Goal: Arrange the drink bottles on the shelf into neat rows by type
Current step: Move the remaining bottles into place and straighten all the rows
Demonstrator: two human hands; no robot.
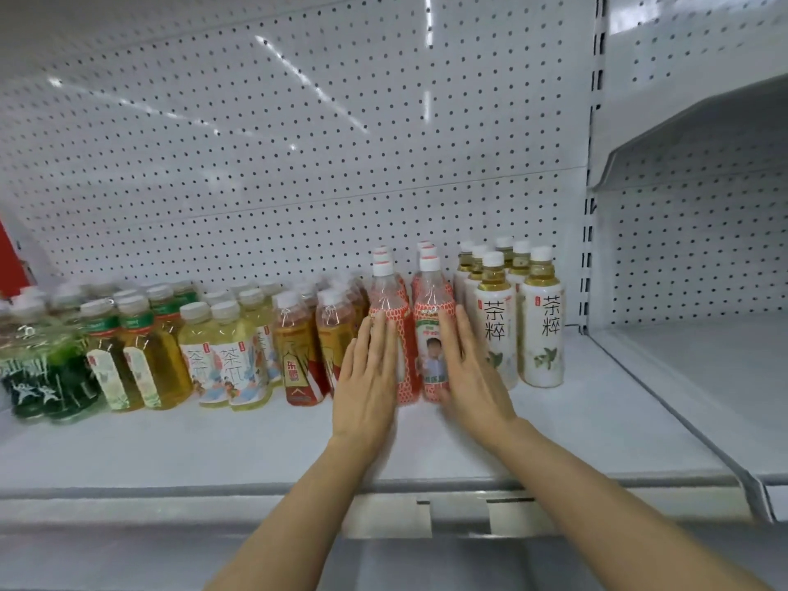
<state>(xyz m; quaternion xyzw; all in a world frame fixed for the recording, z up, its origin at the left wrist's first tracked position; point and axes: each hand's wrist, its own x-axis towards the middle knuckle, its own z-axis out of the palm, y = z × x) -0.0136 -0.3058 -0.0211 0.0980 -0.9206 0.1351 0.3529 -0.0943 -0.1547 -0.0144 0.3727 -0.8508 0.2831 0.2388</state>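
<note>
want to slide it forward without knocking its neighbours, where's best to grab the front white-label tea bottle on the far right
Probably around the neck just under the white cap of the front white-label tea bottle, coming from the front and above. It stands upright, its twin close on its left, so the body offers little room; the right side and top are free.

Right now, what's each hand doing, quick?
Left hand: open, straight fingers pressed against the left red-labelled clear plastic bottle.
Right hand: open, flat against the right red-labelled bottle.

upright drink bottles (430, 334) stand in rows by type on the shelf (256, 445)
</note>
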